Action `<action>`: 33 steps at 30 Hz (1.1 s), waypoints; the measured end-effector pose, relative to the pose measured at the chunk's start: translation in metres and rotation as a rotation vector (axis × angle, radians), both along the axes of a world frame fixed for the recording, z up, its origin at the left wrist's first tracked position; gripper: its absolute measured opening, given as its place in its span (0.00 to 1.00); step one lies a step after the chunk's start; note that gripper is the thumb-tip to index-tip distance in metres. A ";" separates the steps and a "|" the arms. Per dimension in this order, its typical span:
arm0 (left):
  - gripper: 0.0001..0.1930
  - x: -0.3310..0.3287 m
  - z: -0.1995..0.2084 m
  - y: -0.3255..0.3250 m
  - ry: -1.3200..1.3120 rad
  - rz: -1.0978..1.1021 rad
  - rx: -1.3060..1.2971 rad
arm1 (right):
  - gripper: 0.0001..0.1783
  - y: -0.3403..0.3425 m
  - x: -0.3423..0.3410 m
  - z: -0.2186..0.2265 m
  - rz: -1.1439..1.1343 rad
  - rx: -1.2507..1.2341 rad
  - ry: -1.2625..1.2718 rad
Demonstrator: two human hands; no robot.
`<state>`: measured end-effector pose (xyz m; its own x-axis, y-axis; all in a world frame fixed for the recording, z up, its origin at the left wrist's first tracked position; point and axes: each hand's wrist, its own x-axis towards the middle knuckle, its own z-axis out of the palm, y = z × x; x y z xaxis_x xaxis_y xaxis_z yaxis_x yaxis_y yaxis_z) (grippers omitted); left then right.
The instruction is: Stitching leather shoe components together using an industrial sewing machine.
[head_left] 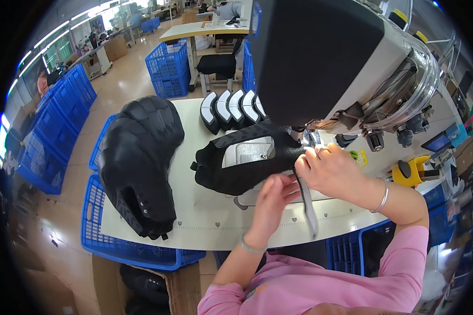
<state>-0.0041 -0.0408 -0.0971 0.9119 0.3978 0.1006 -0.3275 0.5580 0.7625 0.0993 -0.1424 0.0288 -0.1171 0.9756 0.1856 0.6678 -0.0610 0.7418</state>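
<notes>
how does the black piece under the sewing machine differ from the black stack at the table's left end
The black piece at the machine is a single item; the black stack is a pile of many. The piece shows a silvery panel, while the stack looks all black. The left hand and right hand work beside the piece; the stack lies untouched. Both are black and rest on the white table.

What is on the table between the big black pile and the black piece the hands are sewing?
Nothing: the head view shows bare white table between the black pile and the black piece.
</notes>
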 end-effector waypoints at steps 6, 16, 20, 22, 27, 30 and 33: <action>0.07 0.007 0.007 -0.007 -0.169 -0.228 -0.283 | 0.11 0.000 0.005 0.012 0.038 -0.089 0.132; 0.10 -0.021 -0.008 -0.009 -0.286 -0.124 -0.217 | 0.13 0.004 -0.006 0.019 0.014 -0.134 0.278; 0.10 -0.021 -0.005 -0.012 -0.255 -0.097 -0.157 | 0.13 0.007 -0.001 0.018 0.085 -0.144 0.190; 0.11 -0.022 -0.005 -0.009 -0.258 -0.102 -0.134 | 0.12 0.009 0.003 0.019 0.103 -0.186 0.148; 0.11 -0.039 -0.012 0.000 -0.361 -0.228 -0.302 | 0.14 0.009 0.007 0.024 0.150 -0.200 0.317; 0.11 -0.044 -0.017 0.001 -0.253 -0.181 -0.238 | 0.15 0.007 0.007 0.023 0.153 -0.194 0.369; 0.11 -0.044 -0.017 -0.002 -0.226 -0.148 -0.198 | 0.15 0.008 0.005 0.017 0.148 -0.185 0.378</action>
<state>-0.0478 -0.0424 -0.1139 0.9248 0.2946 0.2407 -0.3800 0.7421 0.5521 0.1045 -0.1345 0.0462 -0.2150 0.9744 0.0657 0.8859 0.1663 0.4331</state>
